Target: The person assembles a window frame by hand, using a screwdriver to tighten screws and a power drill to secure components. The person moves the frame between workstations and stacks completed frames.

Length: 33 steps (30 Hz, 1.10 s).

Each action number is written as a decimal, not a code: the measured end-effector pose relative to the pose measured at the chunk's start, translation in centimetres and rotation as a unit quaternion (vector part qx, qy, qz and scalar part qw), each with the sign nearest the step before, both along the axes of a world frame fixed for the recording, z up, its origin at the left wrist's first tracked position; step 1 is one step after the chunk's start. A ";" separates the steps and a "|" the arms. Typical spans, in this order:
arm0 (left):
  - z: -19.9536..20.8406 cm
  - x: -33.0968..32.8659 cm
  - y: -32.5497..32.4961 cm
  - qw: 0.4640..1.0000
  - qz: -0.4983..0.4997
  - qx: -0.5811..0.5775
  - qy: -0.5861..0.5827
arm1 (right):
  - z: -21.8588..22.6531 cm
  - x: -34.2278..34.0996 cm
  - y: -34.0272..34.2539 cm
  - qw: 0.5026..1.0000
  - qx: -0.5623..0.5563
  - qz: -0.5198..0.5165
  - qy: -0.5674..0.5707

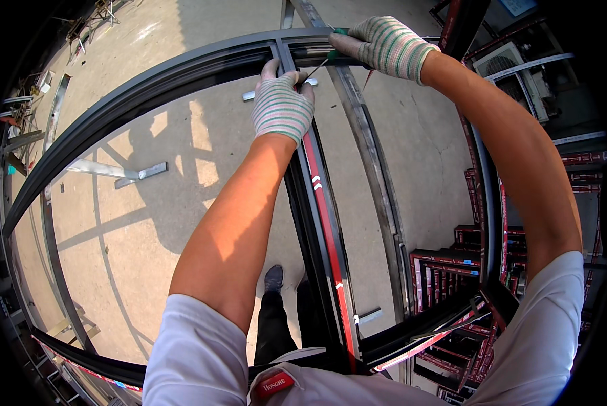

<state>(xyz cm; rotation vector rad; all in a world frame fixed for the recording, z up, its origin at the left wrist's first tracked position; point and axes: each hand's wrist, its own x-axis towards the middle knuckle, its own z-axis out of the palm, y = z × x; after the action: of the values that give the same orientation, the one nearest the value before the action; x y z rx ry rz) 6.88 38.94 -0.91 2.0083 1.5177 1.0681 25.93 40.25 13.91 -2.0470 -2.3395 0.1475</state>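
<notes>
A large dark grey metal window frame spans the view, with a dividing bar running from its far edge toward me; red printed tape covers part of the bar. My left hand, in a striped knit glove, grips the bar near its far end, fingers on the left side and thumb to the right. Beyond and to the right, my right hand, gloved alike, is closed on a thin-shafted screwdriver with a green handle. Its shaft slants down toward my left thumb; the tip's exact contact is hard to make out.
Under the frame run long metal support rails above a concrete floor. Stacked frame pieces with red tape stand at the lower right. A white fan unit sits at the far right. Metal scraps lie at the far left.
</notes>
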 end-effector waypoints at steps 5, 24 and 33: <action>0.3 -0.2 -0.1 1.000 -0.001 0.002 0.012 | -0.1 -1.7 -0.8 0.981 -0.040 -0.134 0.131; -0.1 0.0 0.0 1.000 0.007 0.003 0.012 | 4.4 2.3 0.0 0.858 0.140 0.460 -0.183; 0.0 -0.1 0.0 1.000 0.004 -0.002 -0.010 | 1.6 1.2 -0.7 0.858 0.120 0.328 -0.377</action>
<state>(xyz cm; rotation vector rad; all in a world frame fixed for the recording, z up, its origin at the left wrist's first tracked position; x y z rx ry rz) 6.75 38.91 -0.92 1.9837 1.5188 1.0836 27.10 39.59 15.46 -1.2136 -3.1721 -1.0666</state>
